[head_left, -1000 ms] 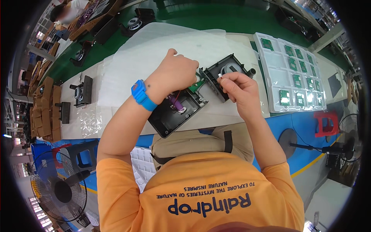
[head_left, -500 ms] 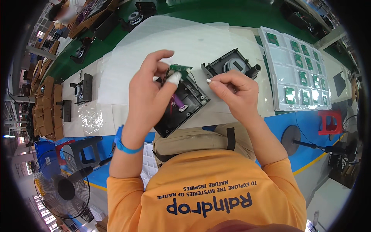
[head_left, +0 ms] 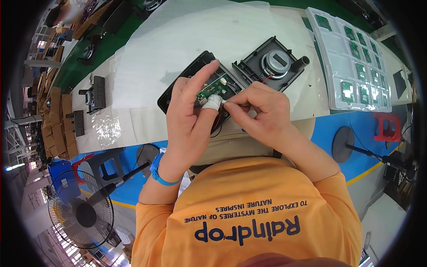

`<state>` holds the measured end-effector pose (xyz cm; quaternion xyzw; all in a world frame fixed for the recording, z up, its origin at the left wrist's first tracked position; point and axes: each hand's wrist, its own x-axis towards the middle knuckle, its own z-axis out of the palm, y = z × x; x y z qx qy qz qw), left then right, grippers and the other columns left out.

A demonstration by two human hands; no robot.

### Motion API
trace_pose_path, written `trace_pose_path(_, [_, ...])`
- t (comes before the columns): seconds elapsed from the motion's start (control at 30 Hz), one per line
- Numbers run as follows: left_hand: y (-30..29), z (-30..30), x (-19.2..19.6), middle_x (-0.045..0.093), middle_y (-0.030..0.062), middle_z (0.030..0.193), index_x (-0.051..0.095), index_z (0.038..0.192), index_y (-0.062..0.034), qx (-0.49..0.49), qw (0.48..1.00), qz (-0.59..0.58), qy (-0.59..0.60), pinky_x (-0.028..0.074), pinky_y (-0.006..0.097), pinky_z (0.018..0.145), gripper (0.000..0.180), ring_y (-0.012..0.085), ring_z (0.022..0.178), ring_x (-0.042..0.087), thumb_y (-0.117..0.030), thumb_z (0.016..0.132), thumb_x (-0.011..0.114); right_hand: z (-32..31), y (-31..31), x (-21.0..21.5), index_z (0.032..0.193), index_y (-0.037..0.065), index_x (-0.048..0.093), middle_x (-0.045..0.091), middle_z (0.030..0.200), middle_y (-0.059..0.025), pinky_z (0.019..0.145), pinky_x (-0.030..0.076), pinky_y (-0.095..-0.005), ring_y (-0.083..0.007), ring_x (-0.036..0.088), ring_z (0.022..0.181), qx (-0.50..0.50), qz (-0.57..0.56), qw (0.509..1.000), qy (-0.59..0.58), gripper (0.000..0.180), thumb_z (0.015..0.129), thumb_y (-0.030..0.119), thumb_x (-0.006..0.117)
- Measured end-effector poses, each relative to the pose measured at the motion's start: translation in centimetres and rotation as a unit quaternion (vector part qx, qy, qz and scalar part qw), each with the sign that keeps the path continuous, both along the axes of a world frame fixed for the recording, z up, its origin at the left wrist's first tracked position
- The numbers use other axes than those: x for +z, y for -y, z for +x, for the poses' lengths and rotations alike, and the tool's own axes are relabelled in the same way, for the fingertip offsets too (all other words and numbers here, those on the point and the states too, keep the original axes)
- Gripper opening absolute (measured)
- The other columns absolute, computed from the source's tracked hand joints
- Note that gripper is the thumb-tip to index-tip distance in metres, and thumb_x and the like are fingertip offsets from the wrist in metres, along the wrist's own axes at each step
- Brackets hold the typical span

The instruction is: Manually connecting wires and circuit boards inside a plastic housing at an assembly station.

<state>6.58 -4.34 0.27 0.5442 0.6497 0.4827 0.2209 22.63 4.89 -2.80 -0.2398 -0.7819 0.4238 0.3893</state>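
Above the black plastic housing [head_left: 165, 97], my left hand [head_left: 189, 120] grips a small green circuit board [head_left: 213, 88] by its edges, the thumb wearing a white wrap [head_left: 213, 102]. My right hand [head_left: 264, 111] is closed in a pinch at the board's near right corner, right beside that thumb. A thin wire shows between the two hands; the connector at my right fingertips is mostly covered. Touching the housing on the right lies the other dark casing half [head_left: 296, 75], with a round speaker [head_left: 276, 62] and a red wire.
White foam sheet [head_left: 147, 58] covers much of the table. At the right stands a white compartment tray [head_left: 336, 66] with several green boards. Farther left are a speaker piece [head_left: 95, 95], a dark block [head_left: 78, 122] and clear plastic film [head_left: 106, 131]. A fan [head_left: 84, 213] stands lower left.
My right hand has come left with the small white connector, up to the board in my left hand. The housing now lies turned differently, against the speaker half. The whole view has shifted.
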Motion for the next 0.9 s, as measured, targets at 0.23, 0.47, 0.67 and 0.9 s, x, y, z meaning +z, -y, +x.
trace_pose_path(0.23, [0.3,0.3,-0.2,0.048,0.0054,0.097,0.061,0.141,-0.0098,-0.01,0.996,0.049,-0.07,0.044,0.026,0.074,0.066,0.0148,0.085,0.048,0.006,0.078,0.056,-0.5,0.1,-0.2,0.081,0.005,0.073,0.064,0.069,-0.0042,0.052,0.045,-0.026,-0.013,0.06,0.058,-0.024,0.021,0.999,-0.006,0.007,0.08,0.002,0.079])
trace_pose_path(0.47, [0.4,-0.5,0.1,0.041,0.0005,0.097,0.058,0.14,-0.0104,-0.078,0.978,-0.056,0.186,0.042,0.019,0.076,0.068,0.0094,0.088,0.044,0.008,0.075,0.058,-0.3,0.1,-0.1,0.082,0.005,0.074,0.063,0.069,-0.0039,0.052,0.044,-0.0258,-0.0122,0.059,0.059,-0.024,-0.012,1.0,0.002,0.006,0.079,0.002,0.078])
trace_pose_path(0.67, [0.0,-1.0,1.0,0.048,-0.0003,0.107,0.052,0.132,-0.0088,-0.105,0.96,-0.075,0.247,0.05,0.025,0.089,0.067,0.0106,0.096,0.049,0.01,0.071,0.069,0.0,-0.2,0.0,0.086,0.005,0.077,0.064,0.071,-0.0035,0.054,0.045,-0.0255,-0.011,0.059,0.061,0.001,-0.031,0.999,0.017,0.006,0.081,0.004,0.078])
trace_pose_path(0.9, [0.3,-0.6,1.0,0.055,0.002,0.128,0.05,0.131,-0.0084,-0.08,0.981,-0.071,0.163,0.057,0.033,0.094,0.066,0.0151,0.109,0.059,0.004,0.074,0.08,0.3,-0.9,0.9,0.088,0.006,0.078,0.063,0.071,-0.0008,0.054,0.039,-0.0247,-0.0081,0.052,0.061,0.023,-0.095,0.994,0.04,0.005,0.083,0.007,0.078])
